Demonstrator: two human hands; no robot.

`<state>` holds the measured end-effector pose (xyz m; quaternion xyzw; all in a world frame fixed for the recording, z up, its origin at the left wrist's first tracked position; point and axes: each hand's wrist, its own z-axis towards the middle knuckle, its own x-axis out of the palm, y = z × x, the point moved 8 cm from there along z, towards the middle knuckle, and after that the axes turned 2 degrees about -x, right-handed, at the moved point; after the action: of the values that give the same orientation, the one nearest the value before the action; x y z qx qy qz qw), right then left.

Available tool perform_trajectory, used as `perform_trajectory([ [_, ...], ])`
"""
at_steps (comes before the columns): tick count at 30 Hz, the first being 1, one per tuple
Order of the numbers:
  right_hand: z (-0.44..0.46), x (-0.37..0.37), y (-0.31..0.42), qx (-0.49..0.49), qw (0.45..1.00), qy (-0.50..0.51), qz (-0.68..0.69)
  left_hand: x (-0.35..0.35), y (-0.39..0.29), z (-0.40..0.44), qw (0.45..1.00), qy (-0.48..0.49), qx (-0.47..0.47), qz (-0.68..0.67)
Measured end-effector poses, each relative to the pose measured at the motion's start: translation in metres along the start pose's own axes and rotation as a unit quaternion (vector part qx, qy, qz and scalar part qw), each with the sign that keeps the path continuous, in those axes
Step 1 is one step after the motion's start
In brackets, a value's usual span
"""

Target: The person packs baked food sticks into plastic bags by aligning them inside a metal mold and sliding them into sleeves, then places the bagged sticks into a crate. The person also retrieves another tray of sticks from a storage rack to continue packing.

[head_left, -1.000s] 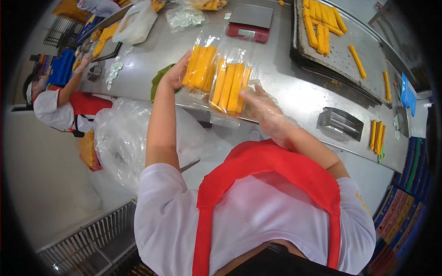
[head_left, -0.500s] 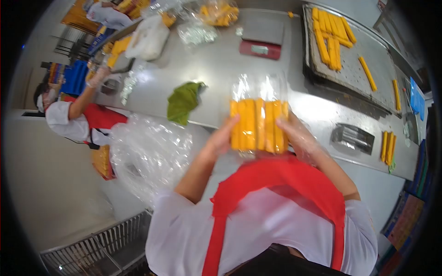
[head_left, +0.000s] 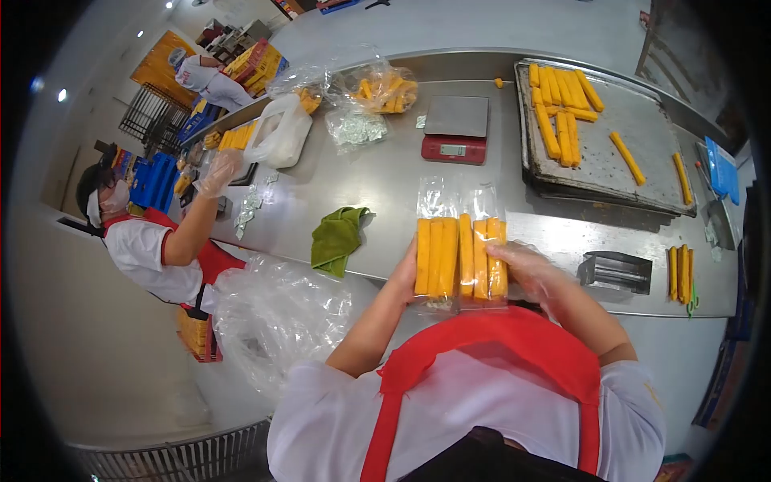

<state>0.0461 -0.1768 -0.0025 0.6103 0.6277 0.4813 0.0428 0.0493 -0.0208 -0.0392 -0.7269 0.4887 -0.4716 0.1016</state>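
Two clear plastic bags of yellow food sticks stand side by side in front of my red apron, the left bag (head_left: 436,255) and the right bag (head_left: 483,261). My left hand (head_left: 404,275) is closed on the outer edge of the left bag, its fingers partly hidden. Covered by a clear thin glove, my right hand (head_left: 526,269) grips the right bag, thumb across its front. The bags' upper ends stick up unfilled. Beyond them lie a green cloth (head_left: 337,239) and a red scale (head_left: 454,150). Right of my hand sits a metal holder (head_left: 616,273).
Stacked baking trays (head_left: 602,189) bear loose yellow sticks. Several sticks (head_left: 680,273) lie by green scissors (head_left: 693,301). Bagged sticks (head_left: 385,92) and small packets (head_left: 356,128) sit farther back. At left, a co-worker (head_left: 152,241) reaches over the table; a plastic sheet (head_left: 281,309) hangs nearby.
The view has tilted upward, so the table appears lower. A gap now shows between the two bags, which are more upright and sharper. The co-worker's gloved hand has risen.
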Motion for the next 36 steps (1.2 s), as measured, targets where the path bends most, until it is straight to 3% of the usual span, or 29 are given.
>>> perform_trajectory([
  [3, -0.023, 0.017, 0.018, -0.021, 0.998, 0.003, -0.055, 0.007, -0.003, 0.004, 0.998, 0.058, 0.036, -0.011],
  [5, -0.023, 0.023, 0.02, -0.059, 0.993, 0.05, -0.086, 0.011, -0.005, -0.001, 0.998, 0.049, 0.029, -0.03],
  [11, -0.021, 0.022, 0.018, -0.045, 0.989, 0.003, -0.141, 0.01, -0.008, -0.004, 0.999, 0.034, 0.011, -0.035],
  [18, -0.023, 0.038, 0.036, -0.125, 0.987, 0.09, -0.041, 0.016, -0.028, 0.001, 0.993, 0.047, 0.105, 0.028],
  [22, 0.007, 0.022, 0.027, -0.178, 0.982, 0.053, -0.018, 0.013, -0.042, 0.01, 0.991, 0.06, 0.12, -0.004],
  [26, 0.001, 0.018, 0.031, -0.147, 0.989, 0.0, -0.021, 0.016, -0.049, 0.021, 0.988, 0.082, 0.127, -0.003],
  [28, 0.019, 0.011, 0.02, -0.146, 0.987, 0.049, 0.042, 0.02, -0.047, 0.021, 0.988, 0.098, 0.113, -0.029],
  [31, 0.017, 0.019, 0.028, -0.177, 0.978, 0.079, 0.082, 0.015, -0.059, 0.014, 0.971, 0.021, 0.213, 0.102],
  [33, 0.013, 0.02, 0.039, -0.287, 0.947, 0.064, -0.13, 0.011, -0.062, 0.012, 0.966, -0.002, 0.23, 0.122],
  [34, 0.007, 0.018, 0.046, -0.343, 0.903, 0.021, -0.257, 0.01, -0.063, 0.015, 0.964, -0.009, 0.233, 0.129],
  [35, 0.0, 0.018, 0.049, -0.386, 0.815, -0.061, -0.428, 0.008, -0.065, 0.018, 0.962, -0.014, 0.235, 0.139],
  [36, 0.001, 0.024, 0.047, -0.433, 0.761, -0.054, -0.48, 0.008, -0.066, 0.022, 0.961, -0.015, 0.234, 0.149],
])
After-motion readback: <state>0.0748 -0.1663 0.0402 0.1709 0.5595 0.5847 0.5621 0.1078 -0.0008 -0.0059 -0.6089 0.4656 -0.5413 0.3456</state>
